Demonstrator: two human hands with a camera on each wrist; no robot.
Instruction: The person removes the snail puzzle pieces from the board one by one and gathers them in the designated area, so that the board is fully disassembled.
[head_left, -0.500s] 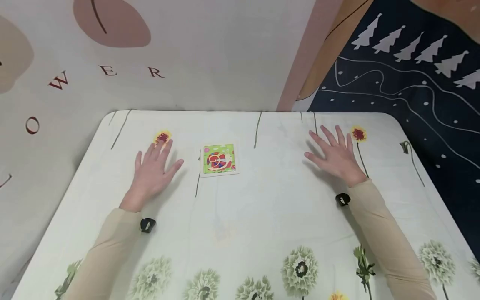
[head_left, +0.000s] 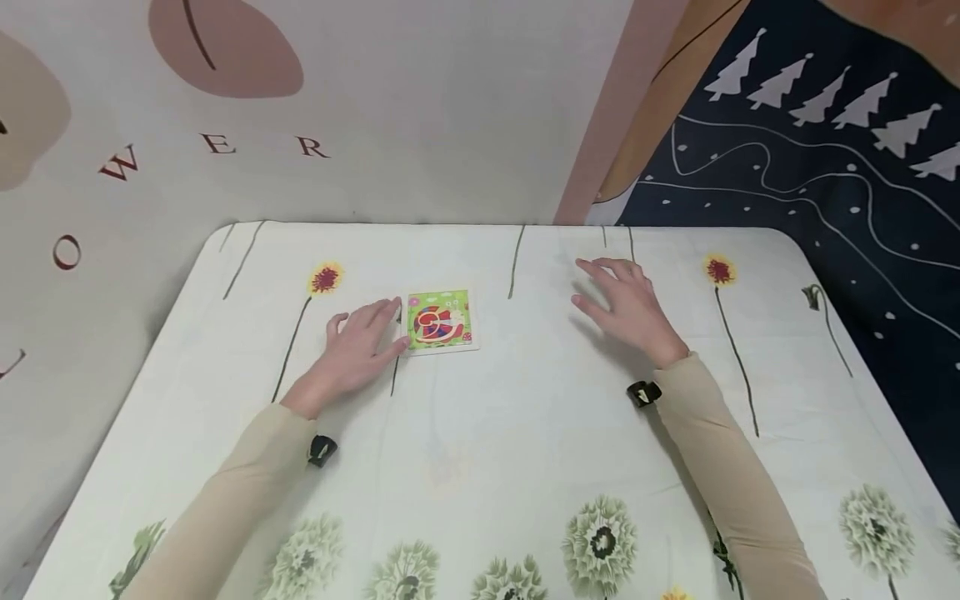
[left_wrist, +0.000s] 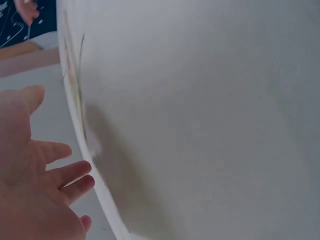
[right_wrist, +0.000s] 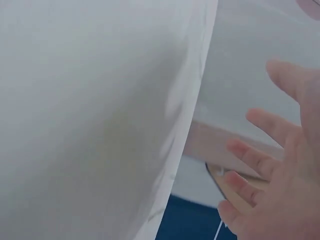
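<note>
The dark red capitals O (head_left: 56,252), W (head_left: 120,163), E (head_left: 217,144) and R (head_left: 311,147) can be read on the pale backdrop (head_left: 450,125), set along a curve. At the left edge of the head view, another dark red character (head_left: 12,364) is shown only partly and cannot be identified.

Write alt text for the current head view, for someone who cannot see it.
A person's left hand is at the left edge of a small square panel with a red spiral picture on green. The right hand is apart from it, farther right, over a white flower-print tablecloth. Walls with printed designs stand behind.
</note>
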